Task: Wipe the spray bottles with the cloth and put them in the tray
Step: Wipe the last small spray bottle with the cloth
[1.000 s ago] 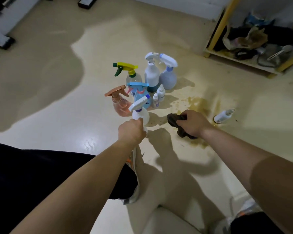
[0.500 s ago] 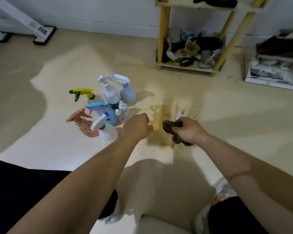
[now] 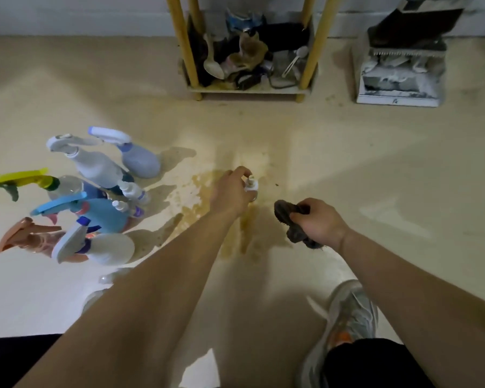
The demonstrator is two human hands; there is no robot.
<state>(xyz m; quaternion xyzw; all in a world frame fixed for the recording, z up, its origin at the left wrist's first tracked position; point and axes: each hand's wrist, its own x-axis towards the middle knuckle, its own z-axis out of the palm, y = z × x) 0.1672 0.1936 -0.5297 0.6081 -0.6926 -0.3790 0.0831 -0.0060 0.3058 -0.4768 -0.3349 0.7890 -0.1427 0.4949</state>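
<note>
The left hand (image 3: 227,194) curls its fingers round a small bottle (image 3: 251,186) on the stained middle of the floor (image 3: 347,169). The right hand (image 3: 317,222) clutches the cloth (image 3: 287,221) just beside. This looks like the pick-up step; next, bring bottle to cloth. No tray shows.

Only one small dark mark could be read. It looked like "fx" and stood on the low front edge of the white unit (image 3: 398,99) by the wall. The labels on the spray bottles (image 3: 101,166) were too small to read.
</note>
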